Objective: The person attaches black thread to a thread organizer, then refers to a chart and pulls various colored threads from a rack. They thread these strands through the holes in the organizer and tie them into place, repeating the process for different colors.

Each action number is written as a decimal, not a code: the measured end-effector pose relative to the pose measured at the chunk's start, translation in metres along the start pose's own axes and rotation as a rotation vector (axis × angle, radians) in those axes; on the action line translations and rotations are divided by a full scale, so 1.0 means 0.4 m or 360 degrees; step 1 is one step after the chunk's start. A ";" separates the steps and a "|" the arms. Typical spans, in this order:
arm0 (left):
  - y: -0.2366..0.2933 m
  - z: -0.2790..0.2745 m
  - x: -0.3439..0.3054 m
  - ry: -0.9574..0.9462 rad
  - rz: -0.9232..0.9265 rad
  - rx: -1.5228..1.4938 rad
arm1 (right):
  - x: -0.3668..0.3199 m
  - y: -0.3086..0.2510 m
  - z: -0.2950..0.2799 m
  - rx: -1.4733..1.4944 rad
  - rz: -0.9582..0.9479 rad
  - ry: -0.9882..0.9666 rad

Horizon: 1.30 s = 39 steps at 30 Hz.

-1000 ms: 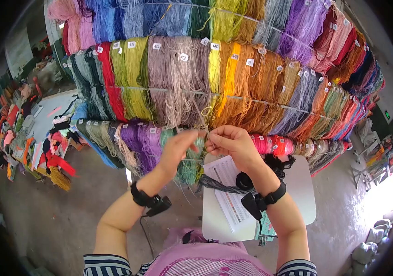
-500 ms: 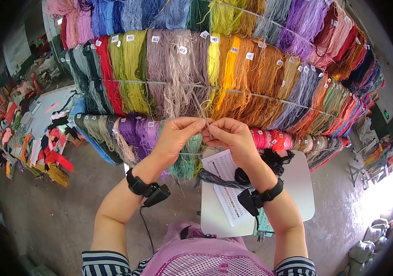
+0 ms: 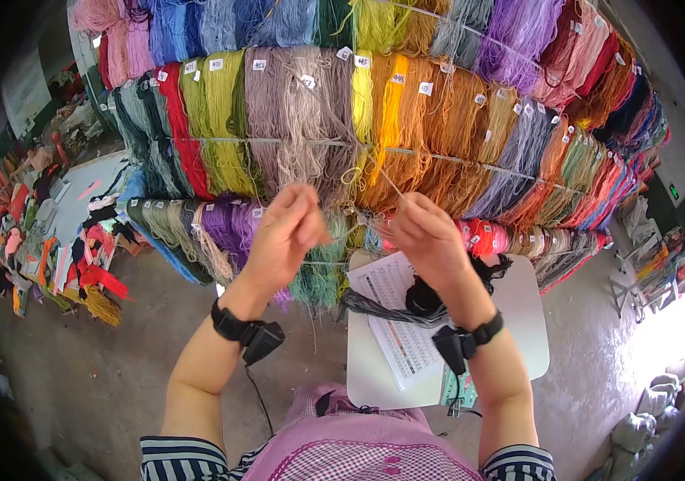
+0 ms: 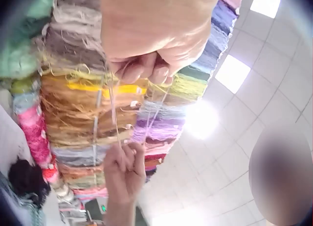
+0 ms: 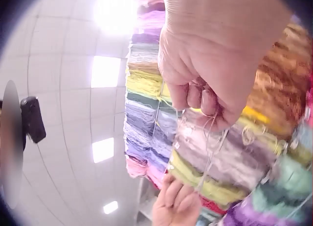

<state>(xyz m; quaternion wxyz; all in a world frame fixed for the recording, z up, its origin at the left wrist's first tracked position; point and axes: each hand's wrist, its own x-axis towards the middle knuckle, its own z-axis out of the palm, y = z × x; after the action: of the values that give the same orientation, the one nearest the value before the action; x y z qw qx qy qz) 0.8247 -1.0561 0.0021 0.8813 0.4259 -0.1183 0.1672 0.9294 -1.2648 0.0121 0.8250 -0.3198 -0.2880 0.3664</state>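
- The right hand (image 3: 432, 240) is pinching a thin yarn strand (image 3: 391, 183), which is slanting far and left from the fingertips toward the bright yellow hank (image 3: 390, 104).
- The left hand (image 3: 285, 236), blurring in the head view, is apparently gripping strand too; the left wrist view is showing it running between both hands.
- The right hand is lying nearer the slanting length.

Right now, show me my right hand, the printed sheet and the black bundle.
Right hand (image 3: 432, 239), head view, middle of the hand.
Printed sheet (image 3: 407, 355), head view, lower part.
Black bundle (image 4: 28, 182), left wrist view, its middle.
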 end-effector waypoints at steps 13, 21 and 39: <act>-0.101 -0.842 -0.761 0.1139 -0.1060 0.2194 | -1.050 -0.488 -0.610 -0.2537 -0.0625 0.2482; -0.220 -0.096 -0.246 0.0577 -0.1153 0.0755 | -0.776 -0.318 -0.377 -0.2400 -0.0555 0.1963; -0.671 0.221 -0.174 0.0164 -0.1693 0.0439 | -0.607 0.120 -0.384 -0.2352 0.0174 0.1243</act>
<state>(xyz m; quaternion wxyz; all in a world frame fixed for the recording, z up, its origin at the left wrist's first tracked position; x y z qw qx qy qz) 0.8613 -1.2955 -0.1593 0.7848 0.5298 0.1796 -0.2666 0.8807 -1.4796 -0.1784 0.4245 -0.8957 -0.1317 -0.0142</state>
